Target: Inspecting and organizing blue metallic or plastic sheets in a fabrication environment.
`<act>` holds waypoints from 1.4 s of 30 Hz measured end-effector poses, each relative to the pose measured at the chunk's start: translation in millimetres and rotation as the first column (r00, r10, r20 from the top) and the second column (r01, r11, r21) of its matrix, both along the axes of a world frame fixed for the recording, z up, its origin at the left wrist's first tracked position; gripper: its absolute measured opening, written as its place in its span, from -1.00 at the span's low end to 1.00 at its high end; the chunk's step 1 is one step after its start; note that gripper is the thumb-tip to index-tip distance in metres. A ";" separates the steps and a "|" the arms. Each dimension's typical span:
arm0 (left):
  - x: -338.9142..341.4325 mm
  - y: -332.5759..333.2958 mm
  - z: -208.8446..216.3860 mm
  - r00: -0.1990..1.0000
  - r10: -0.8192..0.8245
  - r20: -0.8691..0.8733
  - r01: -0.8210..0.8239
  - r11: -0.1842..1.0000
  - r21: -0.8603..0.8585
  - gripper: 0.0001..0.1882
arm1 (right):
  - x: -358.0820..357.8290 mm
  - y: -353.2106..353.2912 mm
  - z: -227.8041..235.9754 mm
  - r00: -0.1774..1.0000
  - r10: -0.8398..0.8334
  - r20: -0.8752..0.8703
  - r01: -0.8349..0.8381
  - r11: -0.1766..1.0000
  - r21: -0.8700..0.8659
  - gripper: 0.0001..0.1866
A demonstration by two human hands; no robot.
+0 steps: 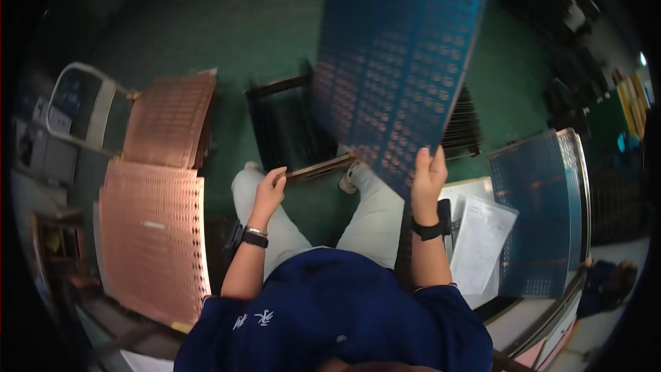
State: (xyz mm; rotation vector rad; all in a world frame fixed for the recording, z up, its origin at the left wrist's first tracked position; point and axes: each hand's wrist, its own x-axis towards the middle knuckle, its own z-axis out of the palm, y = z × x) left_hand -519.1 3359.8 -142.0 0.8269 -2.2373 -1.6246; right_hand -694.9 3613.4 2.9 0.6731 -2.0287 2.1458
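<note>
A large blue circuit board panel [399, 62] with rows of copper-coloured marks stands tilted in front of me, partly blurred. Its lower right edge is gripped by my right hand [429, 178], thumb and fingers closed on it. My left hand [270, 194] is beside the near left corner of a black slotted rack [286, 120]; its thumb and fingers are apart with nothing visible in them. The panel covers the rack's middle, and more dark slots show to its right. Whether my left fingers touch the rack's edge, I cannot tell.
Stacked copper-coloured panels [151, 234] lie at my left, before a pale metal-framed chair [86, 107]. On my right, more blue panels [533, 220] stand beside papers in a clear sleeve [482, 238]. A green floor [227, 21] stretches ahead. Another person [609, 286] is at far right.
</note>
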 end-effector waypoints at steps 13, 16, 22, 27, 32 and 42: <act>38.0 -20.6 -52.6 0.908 0.387 0.160 -0.148 0.654 -0.742 -0.81 | -4.3 -114.8 -64.6 0.987 0.150 0.055 -0.158 0.971 0.182 -0.66; 32.3 -21.4 -42.6 0.916 0.392 0.084 -0.199 0.626 -0.754 -0.76 | -3.1 -148.7 -101.8 0.989 0.149 0.004 -0.139 0.913 0.384 -0.64; 33.5 -29.1 -45.2 0.907 0.409 0.100 -0.220 0.662 -0.716 -0.76 | -6.7 -193.9 -130.1 0.980 0.201 0.002 -0.166 0.803 0.573 -0.63; 30.0 -30.2 -38.1 0.909 0.406 0.096 -0.226 0.672 -0.706 -0.78 | -40.3 -218.6 -139.5 0.917 0.266 -0.298 -0.115 0.890 0.440 -0.49; 31.1 -29.4 -33.8 0.910 0.398 0.120 -0.218 0.703 -0.677 -0.79 | -56.7 -247.5 -136.5 0.950 0.311 0.025 -0.258 0.736 0.625 -0.38; 38.1 -35.3 -33.2 0.900 0.407 0.153 -0.218 0.726 -0.652 -0.79 | -20.2 -276.5 -244.3 0.896 0.444 -0.026 -0.215 0.484 0.848 -0.48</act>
